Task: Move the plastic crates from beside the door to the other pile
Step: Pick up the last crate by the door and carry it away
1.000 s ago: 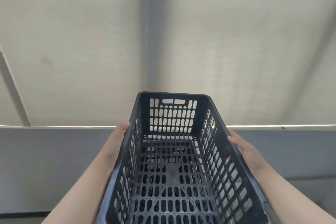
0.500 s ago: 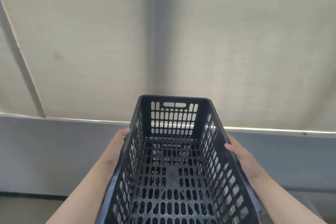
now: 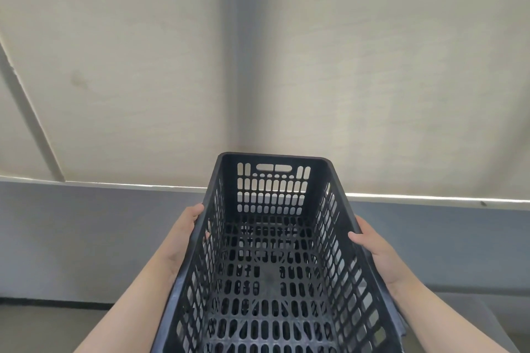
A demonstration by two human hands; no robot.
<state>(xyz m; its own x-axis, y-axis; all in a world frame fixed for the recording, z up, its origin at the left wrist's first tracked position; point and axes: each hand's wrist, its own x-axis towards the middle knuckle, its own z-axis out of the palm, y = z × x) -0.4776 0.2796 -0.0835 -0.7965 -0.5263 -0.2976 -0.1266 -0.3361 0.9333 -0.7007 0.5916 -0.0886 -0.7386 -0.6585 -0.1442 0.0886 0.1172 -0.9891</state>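
A black plastic crate (image 3: 272, 275) with slotted walls and floor is held out in front of me, long side pointing away, empty inside. My left hand (image 3: 183, 241) grips its left wall from outside, fingers over the rim. My right hand (image 3: 375, 252) clasps the right wall, thumb on the rim. The crate is off the ground, level or slightly tipped. No pile of crates and no door show in this view.
A pale beige blind or wall (image 3: 372, 66) fills the upper view, with a dark vertical strip (image 3: 246, 51) in its middle. Below it runs a grey ledge or panel (image 3: 86, 238) with a bright edge. A strip of floor (image 3: 57, 327) shows at the bottom left.
The view has shifted a little to the left and the grey ledge now slants. The crate stays in both hands, held the same way.
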